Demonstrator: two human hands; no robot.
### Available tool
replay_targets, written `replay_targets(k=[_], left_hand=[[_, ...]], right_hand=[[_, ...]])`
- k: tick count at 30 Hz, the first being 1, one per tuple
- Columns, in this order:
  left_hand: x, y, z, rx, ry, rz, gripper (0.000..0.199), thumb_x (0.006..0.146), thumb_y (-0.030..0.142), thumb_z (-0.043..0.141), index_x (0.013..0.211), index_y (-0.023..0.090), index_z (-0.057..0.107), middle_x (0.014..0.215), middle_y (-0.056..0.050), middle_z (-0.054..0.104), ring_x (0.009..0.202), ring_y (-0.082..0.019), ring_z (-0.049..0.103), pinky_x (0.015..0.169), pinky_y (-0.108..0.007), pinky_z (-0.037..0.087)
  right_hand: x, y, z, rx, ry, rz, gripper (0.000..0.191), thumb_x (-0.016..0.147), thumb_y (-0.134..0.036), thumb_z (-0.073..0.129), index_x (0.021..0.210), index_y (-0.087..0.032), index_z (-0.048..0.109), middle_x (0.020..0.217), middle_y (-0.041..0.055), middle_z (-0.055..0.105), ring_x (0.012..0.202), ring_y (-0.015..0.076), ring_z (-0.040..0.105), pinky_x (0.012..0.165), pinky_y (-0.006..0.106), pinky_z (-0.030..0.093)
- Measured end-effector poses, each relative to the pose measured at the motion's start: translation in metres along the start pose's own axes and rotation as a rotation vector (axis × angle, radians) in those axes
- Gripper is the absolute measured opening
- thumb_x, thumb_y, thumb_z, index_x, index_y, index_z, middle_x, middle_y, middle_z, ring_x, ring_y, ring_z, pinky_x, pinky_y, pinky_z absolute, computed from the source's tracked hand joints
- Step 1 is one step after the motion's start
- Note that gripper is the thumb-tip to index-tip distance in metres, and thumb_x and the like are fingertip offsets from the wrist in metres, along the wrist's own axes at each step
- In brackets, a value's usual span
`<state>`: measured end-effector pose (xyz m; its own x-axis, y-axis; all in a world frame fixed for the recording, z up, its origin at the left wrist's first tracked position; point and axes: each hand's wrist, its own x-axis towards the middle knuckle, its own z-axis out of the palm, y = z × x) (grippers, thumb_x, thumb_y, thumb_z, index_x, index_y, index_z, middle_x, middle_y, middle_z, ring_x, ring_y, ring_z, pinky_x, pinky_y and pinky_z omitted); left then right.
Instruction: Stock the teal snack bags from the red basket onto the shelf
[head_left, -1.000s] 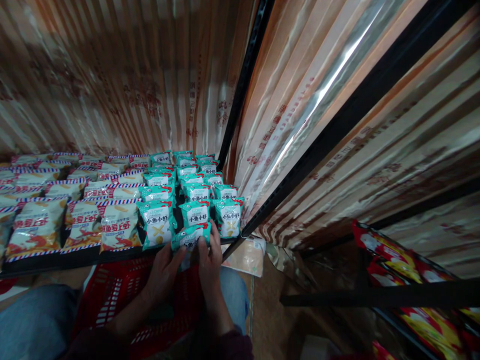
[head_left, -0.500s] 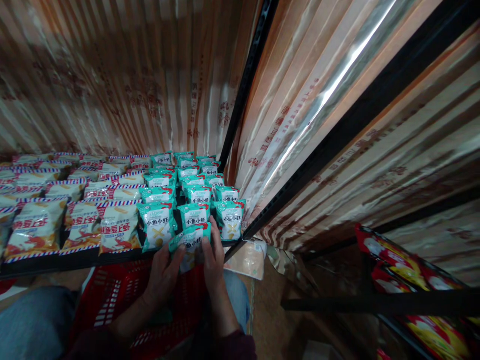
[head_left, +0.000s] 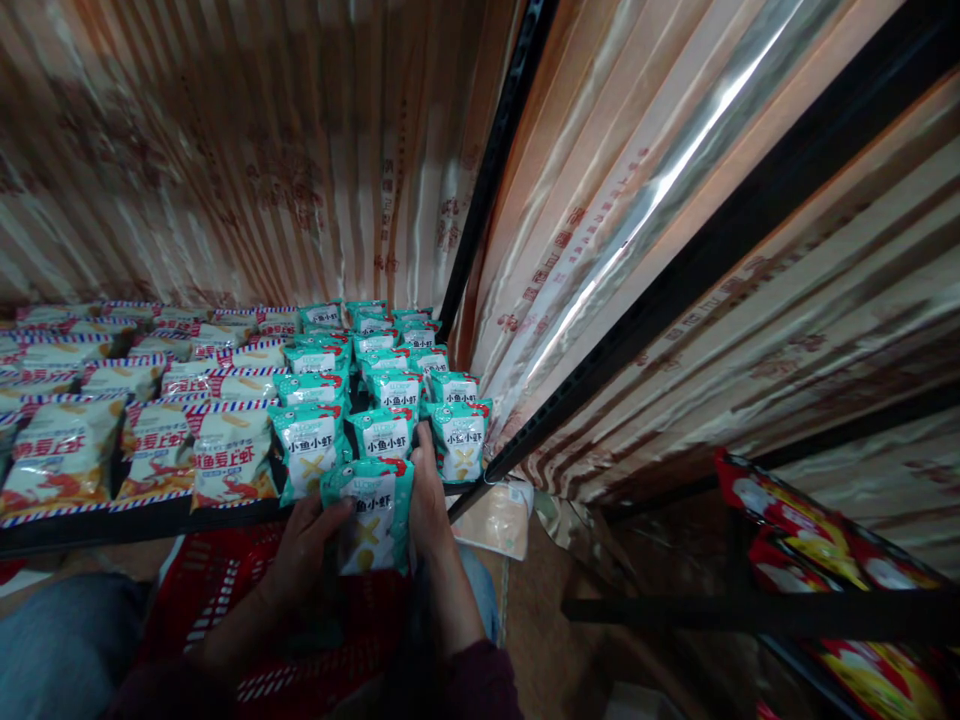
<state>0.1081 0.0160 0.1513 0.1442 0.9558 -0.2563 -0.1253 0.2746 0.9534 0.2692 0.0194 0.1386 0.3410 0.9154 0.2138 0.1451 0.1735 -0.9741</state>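
Between both hands (head_left: 300, 548) (head_left: 429, 508), teal packet (head_left: 377, 515)

Right sleeve (head_left: 484, 682): dark maroon, plain, ends partway up forearm. Left sleeve (head_left: 161, 690) reads near-black in shadow. Left hand (head_left: 300, 550), right hand (head_left: 429, 505) both bare. Jeans (head_left: 64, 645): faded blue denim, I see both knees.

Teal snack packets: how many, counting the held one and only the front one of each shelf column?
4: held packet in the left hand; left front packet, middle front packet and right front packet on the shelf. More stand behind, partly hidden.
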Motion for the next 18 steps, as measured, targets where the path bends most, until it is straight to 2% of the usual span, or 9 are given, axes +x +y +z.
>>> replay_targets(k=[3, 8, 10, 14, 18], left_hand=[[0.003, 0.003, -0.001, -0.049, -0.121, -0.091, 0.032, 0.055, 0.043, 0.074, 0.071, 0.016, 0.07, 0.068, -0.002, 0.068, 0.064, -0.019, 0.061, 0.062, -0.029, 0.049], [-0.001, 0.008, 0.003, -0.119, -0.234, -0.194, 0.034, 0.054, 0.043, 0.077, 0.073, 0.016, 0.069, 0.069, -0.003, 0.069, 0.065, -0.02, 0.062, 0.062, -0.03, 0.05], [-0.002, 0.006, 0.003, -0.114, -0.23, -0.208, 0.035, 0.055, 0.043, 0.076, 0.076, 0.016, 0.07, 0.071, -0.004, 0.069, 0.068, -0.021, 0.063, 0.064, -0.031, 0.051], [0.0, -0.001, 0.002, -0.08, -0.119, -0.198, 0.035, 0.055, 0.041, 0.076, 0.079, 0.017, 0.071, 0.075, -0.003, 0.07, 0.07, -0.021, 0.064, 0.067, -0.032, 0.051], [0.003, 0.0, 0.004, -0.156, -0.187, -0.217, 0.035, 0.059, 0.042, 0.074, 0.082, 0.017, 0.071, 0.073, -0.003, 0.07, 0.066, -0.02, 0.063, 0.069, -0.034, 0.052]], right_hand=[[0.003, -0.003, 0.001, -0.02, -0.007, 0.053, 0.059, 0.095, -0.051, 0.028, 0.146, -0.022, 0.027, 0.154, 0.0033, 0.023, 0.143, 0.0188, 0.017, 0.117, 0.041, 0.018], [0.017, 0.004, 0.008, -0.18, 0.09, 0.086, 0.063, 0.094, -0.05, 0.026, 0.142, -0.01, 0.034, 0.149, 0.0153, 0.032, 0.139, 0.0244, 0.028, 0.115, 0.043, 0.023], [0.023, 0.008, 0.01, -0.237, 0.098, 0.068, 0.063, 0.094, -0.048, 0.025, 0.142, -0.009, 0.034, 0.148, 0.0165, 0.034, 0.138, 0.0245, 0.03, 0.114, 0.042, 0.024], [0.03, 0.011, 0.013, -0.337, 0.126, 0.03, 0.06, 0.093, -0.045, 0.025, 0.142, -0.012, 0.033, 0.146, 0.0137, 0.038, 0.136, 0.0231, 0.034, 0.112, 0.041, 0.028], [0.035, 0.011, 0.02, -0.353, 0.136, 0.005, 0.063, 0.09, -0.043, 0.029, 0.143, -0.008, 0.03, 0.147, 0.0151, 0.035, 0.136, 0.0247, 0.033, 0.113, 0.042, 0.026]])
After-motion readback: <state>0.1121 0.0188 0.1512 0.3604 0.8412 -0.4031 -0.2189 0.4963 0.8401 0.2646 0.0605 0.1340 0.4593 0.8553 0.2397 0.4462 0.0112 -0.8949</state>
